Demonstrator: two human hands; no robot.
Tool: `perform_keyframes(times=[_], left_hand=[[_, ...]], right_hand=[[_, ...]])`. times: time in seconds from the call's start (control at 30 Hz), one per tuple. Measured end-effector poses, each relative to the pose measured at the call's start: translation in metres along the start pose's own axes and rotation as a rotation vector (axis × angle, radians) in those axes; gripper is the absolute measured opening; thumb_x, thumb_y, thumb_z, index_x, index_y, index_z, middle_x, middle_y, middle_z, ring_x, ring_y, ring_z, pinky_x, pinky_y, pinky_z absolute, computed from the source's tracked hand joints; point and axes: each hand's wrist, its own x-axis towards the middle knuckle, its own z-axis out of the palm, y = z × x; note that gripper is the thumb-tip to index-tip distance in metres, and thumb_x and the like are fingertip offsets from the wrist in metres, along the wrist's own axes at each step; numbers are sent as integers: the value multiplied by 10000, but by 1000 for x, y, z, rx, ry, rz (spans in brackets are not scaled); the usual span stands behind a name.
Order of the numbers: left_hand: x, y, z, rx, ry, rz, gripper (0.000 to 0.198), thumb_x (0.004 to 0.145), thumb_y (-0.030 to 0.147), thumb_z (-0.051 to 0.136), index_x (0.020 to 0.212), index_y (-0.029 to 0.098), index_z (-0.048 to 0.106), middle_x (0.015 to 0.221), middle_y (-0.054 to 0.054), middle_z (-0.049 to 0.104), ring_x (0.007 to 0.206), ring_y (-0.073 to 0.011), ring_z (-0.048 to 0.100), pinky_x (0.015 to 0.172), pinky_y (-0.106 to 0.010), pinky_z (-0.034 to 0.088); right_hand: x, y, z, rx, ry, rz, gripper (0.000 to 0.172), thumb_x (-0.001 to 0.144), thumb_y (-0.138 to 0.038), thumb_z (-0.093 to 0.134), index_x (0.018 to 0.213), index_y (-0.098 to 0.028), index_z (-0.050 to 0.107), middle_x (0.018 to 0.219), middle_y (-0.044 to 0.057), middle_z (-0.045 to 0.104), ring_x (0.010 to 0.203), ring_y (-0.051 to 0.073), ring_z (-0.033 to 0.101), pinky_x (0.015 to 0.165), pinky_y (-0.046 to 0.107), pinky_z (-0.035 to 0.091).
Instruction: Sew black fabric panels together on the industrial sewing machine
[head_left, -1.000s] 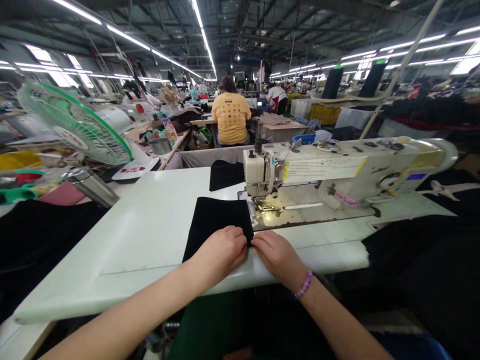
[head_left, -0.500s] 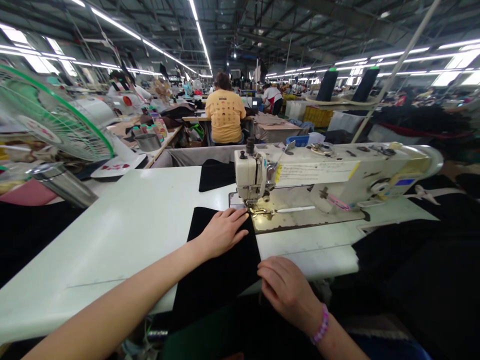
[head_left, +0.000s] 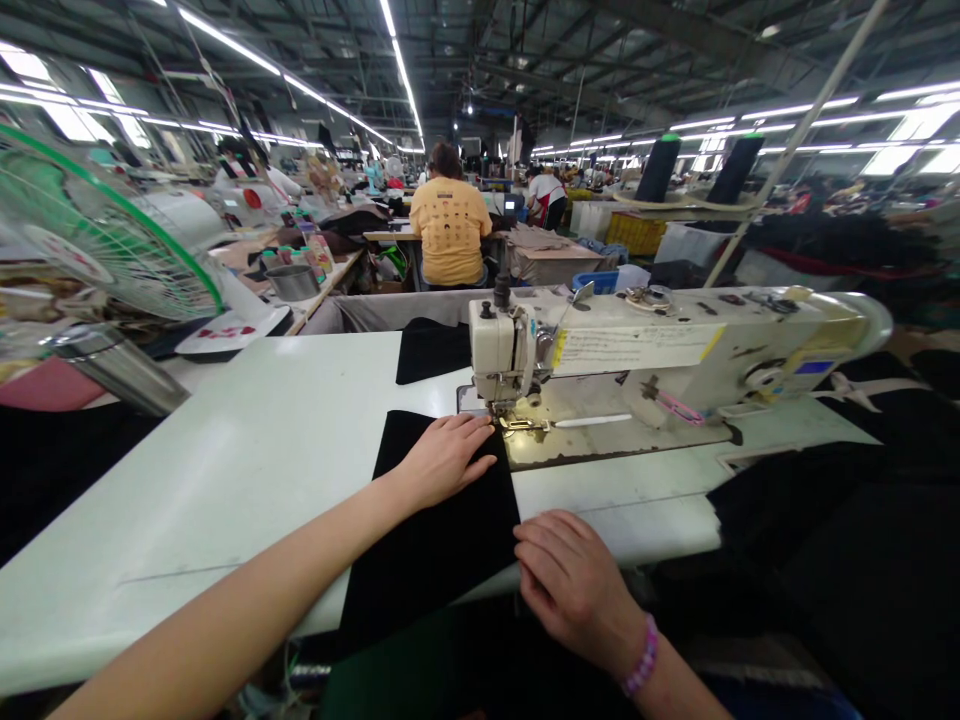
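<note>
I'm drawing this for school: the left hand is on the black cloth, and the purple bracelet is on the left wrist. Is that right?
Not quite: the head view shows the purple bracelet by the right hand, on that wrist. The left hand is on the black cloth.

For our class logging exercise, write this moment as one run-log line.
left hand: on black cloth, near sewing machine | right hand: at cloth's right edge

L hand (head_left: pixel 450 462) open on blk fabric panel (head_left: pixel 442 550), fingertips near sewing mach. (head_left: pixel 739 335) needle area. R hand (head_left: pixel 574 580) curled at panel's R edge, purple beaded bracelet (head_left: pixel 641 655) on wrist. 2nd blk fabric pc. (head_left: pixel 433 352) behind; elec. fan (head_left: pixel 69 255) + steel thermos (head_left: pixel 124 372) off L.
</note>
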Motion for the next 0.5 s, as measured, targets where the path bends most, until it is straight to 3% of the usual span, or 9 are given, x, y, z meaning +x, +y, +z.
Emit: perform_keyframes(times=[0.17, 0.3, 0.4, 0.5], left_hand=[[-12, 23, -14, -47, 50, -17, 342, 974, 275, 506, 1256, 121, 621, 1394, -161, 592, 1279, -319, 540, 1068, -515, 437], [-47, 58, -27, -273, -13, 168, 232, 962, 194, 477, 1038, 172, 695, 1143, -94, 708, 1062, -217, 653, 950, -363, 541], [-67, 68, -24, -199, 1, 269, 297, 931, 168, 500, 1184, 145, 654, 1253, -123, 683, 1195, -280, 611, 1023, -435, 521], [-68, 59, -15, -91, 40, 304, 337, 946, 173, 490, 1249, 117, 624, 1311, -146, 658, 1240, -305, 594, 1044, -468, 516]], right_hand=[[-1, -2, -4, -26, 5, -14, 230, 882, -52, 476, 1019, -162, 624, 1025, 92, 738, 962, 219, 672, 927, 417, 533], [1, -2, -4, -19, -25, 14, 234, 889, -69, 479, 1033, -164, 637, 1046, 93, 738, 997, 224, 664, 957, 425, 527], [6, 2, -2, -8, -60, 62, 230, 880, -76, 495, 1030, -170, 642, 1075, 98, 731, 1037, 227, 654, 986, 435, 512], [15, 9, 2, 1, -96, 109, 233, 862, -66, 521, 1018, -182, 650, 1087, 89, 724, 1048, 221, 643, 1023, 444, 485]])
